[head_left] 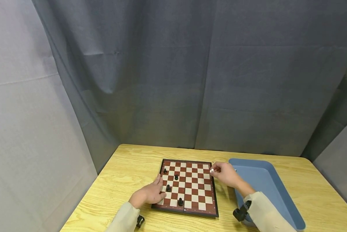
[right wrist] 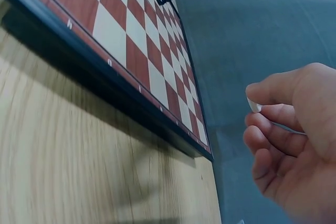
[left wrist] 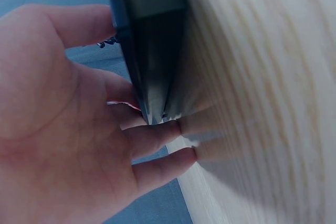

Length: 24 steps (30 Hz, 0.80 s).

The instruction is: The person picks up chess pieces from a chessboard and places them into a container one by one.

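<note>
A red-and-white chessboard [head_left: 192,190] with a dark frame lies on the table, and several black chess pieces [head_left: 180,202] stand on its left half. My left hand [head_left: 150,194] rests along the board's left edge with its fingers extended. In the left wrist view, the thumb lies on the board's top side and other fingers [left wrist: 163,171] reach down to the tabletop. Between thumb and fingertips, my right hand [head_left: 226,174] pinches a small white chess piece [right wrist: 254,105], held above the board's far right edge. Most of that piece is hidden by the fingers.
A blue-grey tray [head_left: 289,196] stands right of the board, under the right forearm. A small white thing [head_left: 235,170] shows near its left rim, partly hidden by the hand. The wooden table [head_left: 132,161] ends at a dark grey curtain [head_left: 161,80].
</note>
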Available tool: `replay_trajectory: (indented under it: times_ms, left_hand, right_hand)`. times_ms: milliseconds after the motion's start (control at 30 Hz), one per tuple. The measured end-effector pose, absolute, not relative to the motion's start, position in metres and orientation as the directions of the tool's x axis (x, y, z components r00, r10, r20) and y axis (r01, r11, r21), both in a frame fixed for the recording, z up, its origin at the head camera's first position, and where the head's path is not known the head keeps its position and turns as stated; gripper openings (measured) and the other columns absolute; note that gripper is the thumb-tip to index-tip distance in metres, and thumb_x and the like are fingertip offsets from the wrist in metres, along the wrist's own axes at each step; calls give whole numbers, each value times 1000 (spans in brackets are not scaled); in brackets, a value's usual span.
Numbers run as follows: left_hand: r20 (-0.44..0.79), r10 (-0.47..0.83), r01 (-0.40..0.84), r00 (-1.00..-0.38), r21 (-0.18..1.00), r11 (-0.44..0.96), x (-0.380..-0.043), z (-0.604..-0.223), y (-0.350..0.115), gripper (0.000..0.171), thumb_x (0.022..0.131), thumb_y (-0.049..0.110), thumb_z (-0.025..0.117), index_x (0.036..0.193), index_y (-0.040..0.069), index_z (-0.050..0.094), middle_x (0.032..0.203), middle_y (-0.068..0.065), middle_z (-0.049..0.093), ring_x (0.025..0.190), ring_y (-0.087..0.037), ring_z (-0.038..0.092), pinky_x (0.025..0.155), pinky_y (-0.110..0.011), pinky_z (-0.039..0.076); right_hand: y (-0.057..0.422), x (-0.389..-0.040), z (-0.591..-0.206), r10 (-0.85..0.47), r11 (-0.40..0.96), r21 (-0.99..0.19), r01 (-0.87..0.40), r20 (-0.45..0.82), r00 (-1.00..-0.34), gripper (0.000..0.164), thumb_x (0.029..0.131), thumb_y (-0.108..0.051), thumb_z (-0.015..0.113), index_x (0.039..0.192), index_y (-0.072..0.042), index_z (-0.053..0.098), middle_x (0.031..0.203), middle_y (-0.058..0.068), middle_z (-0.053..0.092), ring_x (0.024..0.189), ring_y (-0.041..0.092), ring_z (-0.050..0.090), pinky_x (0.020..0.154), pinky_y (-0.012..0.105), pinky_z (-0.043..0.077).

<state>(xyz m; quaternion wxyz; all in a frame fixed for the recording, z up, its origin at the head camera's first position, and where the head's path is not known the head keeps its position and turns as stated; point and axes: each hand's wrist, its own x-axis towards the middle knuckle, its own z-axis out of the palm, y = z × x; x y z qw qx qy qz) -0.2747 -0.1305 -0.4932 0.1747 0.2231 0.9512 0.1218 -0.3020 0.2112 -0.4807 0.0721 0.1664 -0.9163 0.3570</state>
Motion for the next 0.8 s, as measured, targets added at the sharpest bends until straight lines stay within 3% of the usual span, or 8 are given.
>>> replay_trajectory:
  times_ms: [800]
  left_hand:
    - [-271, 466, 381, -842, 314, 870, -270, -492, -127, 73, 99, 38, 46, 148, -6, 16, 156, -21, 1, 137, -34, 28, 103, -43, 37]
  right_hand:
    - [268, -287, -473, -176, 711, -645, -280, 223, -959, 8, 87, -9, 66, 92, -3, 65, 79, 1, 60, 70, 14, 54, 55, 28, 46]
